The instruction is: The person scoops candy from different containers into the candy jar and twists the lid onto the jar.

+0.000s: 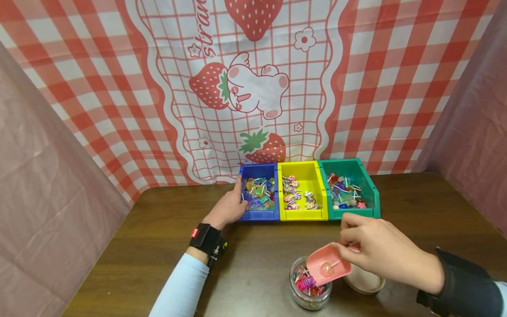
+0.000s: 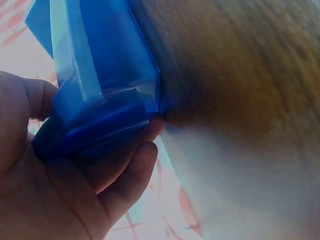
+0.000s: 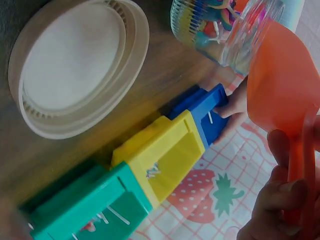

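A red-and-white checked cloth (image 1: 253, 119) printed with strawberries is hanging behind a brown wooden surface (image 1: 150, 246). Along the surface's far side, three bins are standing side by side: a blue bin (image 1: 259, 215) on the left, a yellow bin (image 1: 304, 215) in the middle and a green bin (image 1: 352, 214) on the right. The blue and green ones are holding mixed small sweets, and the yellow one is holding swirled lollipops (image 1: 310, 201).

The person's left grip (image 1: 225, 208) is closing round the blue bin's left side, thumb and fingers clasping its wall. The right grip (image 1: 380, 242) is pinching the handle of a pink scoop (image 1: 318, 257), fingers curling in against the thumb. A single translucent sweet on a stick (image 1: 327, 269) is lying in the scoop, which is tilting near the jar, its front edge overlapping the mouth in the head view; whether they are touching, I cannot tell.

The glass jar (image 1: 310, 302) is standing nearer the person, holding bright wrapped sweets (image 1: 304, 283). A pale lid (image 1: 368, 285) is lying just right of it, partly hidden behind the scoop and right grip.
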A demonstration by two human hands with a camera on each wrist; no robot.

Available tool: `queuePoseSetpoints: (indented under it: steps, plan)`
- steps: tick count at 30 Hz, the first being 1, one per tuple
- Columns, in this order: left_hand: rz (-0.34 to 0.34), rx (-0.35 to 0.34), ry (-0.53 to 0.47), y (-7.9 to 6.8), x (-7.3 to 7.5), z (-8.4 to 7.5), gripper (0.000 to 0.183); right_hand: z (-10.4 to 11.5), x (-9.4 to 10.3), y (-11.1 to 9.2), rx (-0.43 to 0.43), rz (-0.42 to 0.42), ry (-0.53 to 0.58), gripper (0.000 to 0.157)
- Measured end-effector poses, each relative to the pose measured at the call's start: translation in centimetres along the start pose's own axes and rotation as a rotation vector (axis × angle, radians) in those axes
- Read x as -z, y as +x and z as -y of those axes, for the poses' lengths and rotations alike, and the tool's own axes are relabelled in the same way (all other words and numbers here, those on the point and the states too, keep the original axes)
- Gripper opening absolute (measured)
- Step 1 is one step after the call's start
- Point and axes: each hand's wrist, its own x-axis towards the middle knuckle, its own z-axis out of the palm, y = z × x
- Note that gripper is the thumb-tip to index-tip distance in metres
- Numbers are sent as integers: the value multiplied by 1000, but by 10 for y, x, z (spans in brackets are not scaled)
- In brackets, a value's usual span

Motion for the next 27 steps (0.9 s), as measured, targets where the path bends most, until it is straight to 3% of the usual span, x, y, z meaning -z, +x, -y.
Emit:
queuePoseSetpoints:
  steps: [8, 21, 27]
  plan:
    - [-7, -1, 7, 1, -1, 0, 83, 3, 6, 0, 145, -65, -92, 28]
    - [-5, -12, -6, 0, -2, 3, 84, 9, 10, 4, 251, -94, -152, 23]
    - [-8, -2, -4, 1, -2, 2, 84, 12, 12, 5, 291, -108, -172, 34]
